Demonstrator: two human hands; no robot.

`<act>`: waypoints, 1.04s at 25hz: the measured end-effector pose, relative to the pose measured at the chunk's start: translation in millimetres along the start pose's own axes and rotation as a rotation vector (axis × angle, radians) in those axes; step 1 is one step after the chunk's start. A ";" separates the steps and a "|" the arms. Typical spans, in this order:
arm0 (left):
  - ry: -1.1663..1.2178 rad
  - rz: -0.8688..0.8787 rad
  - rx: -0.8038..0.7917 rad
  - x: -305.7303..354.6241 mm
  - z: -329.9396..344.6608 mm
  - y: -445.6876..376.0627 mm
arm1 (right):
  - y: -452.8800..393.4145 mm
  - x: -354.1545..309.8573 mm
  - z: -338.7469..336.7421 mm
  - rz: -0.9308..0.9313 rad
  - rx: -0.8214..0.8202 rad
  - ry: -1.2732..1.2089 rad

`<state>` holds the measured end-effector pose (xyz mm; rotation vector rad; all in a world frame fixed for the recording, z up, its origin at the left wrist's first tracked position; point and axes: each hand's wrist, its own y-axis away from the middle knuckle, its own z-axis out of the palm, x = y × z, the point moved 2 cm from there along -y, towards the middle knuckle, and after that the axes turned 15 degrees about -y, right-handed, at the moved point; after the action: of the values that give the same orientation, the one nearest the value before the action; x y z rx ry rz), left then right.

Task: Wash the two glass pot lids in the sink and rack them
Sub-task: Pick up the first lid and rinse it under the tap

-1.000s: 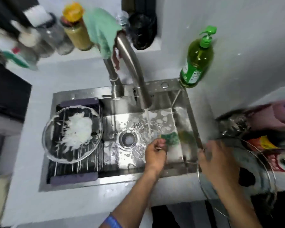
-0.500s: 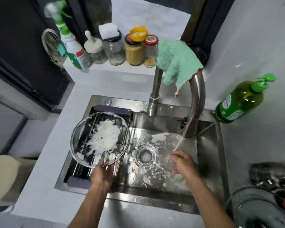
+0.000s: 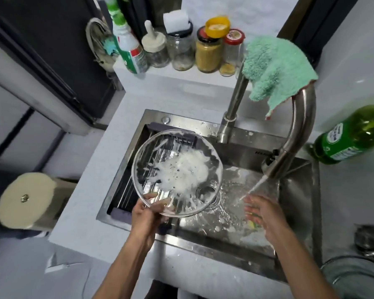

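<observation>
Glass, clear and domed, shows at the near right corner: the second pot lid (image 3: 352, 275) waits on the white counter (image 3: 82, 212), apparently unwashed. Left hand (image 3: 146, 214) pinches the near rim of the round, foam-smeared glass lid (image 3: 176, 172), held above the dark ribbed drain rack (image 3: 127, 195). Right hand (image 3: 265, 214), fingers spread and empty, sits under the running stream inside the stainless steel sink (image 3: 296, 212). Judgement: first lid soaped, unrinsed; rinsing, the second lid and racking remain.

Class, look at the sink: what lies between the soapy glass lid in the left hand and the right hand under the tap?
In the head view, between the glass lid and the right hand lies wet sink floor with the drain.
</observation>
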<state>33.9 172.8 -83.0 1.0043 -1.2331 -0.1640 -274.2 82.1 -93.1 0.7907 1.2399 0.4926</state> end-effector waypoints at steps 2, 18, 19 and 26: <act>-0.077 -0.038 -0.148 -10.2 12.4 8.7 | 1.8 2.2 10.0 0.075 -0.100 -0.097; -0.289 -0.184 -0.237 -28.6 126.1 -21.8 | 24.2 -27.1 -35.2 -0.305 0.131 -0.376; -0.201 -0.175 -0.240 -24.2 125.9 -21.9 | 25.6 -24.6 -34.5 -0.269 0.117 -0.422; -0.381 -0.063 -0.250 -9.3 126.1 -32.2 | 33.2 -23.0 -35.0 -0.278 0.092 -0.530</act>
<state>-62.4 90.6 -114.6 0.8149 -1.4831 -0.5660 -311.3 96.1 -57.3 0.7486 0.8590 -0.0082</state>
